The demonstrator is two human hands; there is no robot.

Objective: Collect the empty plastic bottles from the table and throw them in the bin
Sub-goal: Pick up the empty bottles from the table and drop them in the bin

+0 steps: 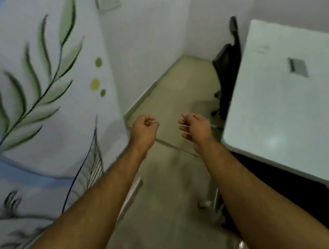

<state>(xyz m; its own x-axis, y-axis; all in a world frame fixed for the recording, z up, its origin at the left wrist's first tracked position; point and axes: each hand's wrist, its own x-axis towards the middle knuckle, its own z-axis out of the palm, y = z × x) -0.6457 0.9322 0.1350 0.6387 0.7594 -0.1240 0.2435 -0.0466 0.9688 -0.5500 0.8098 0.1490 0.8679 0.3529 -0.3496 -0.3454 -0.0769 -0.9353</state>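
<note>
Both my arms reach forward over the beige floor. My left hand is curled into a loose fist with nothing in it. My right hand has its fingers half bent and slightly apart, and holds nothing. A white table stands to the right of my right hand; the part of its top that shows carries no bottles. No plastic bottle and no bin are in view. The picture is blurred.
A wall painted with green leaves runs along the left. A black office chair stands in the corner behind the table. A small grey flat object lies on the table. Metal chair legs show low between my arms.
</note>
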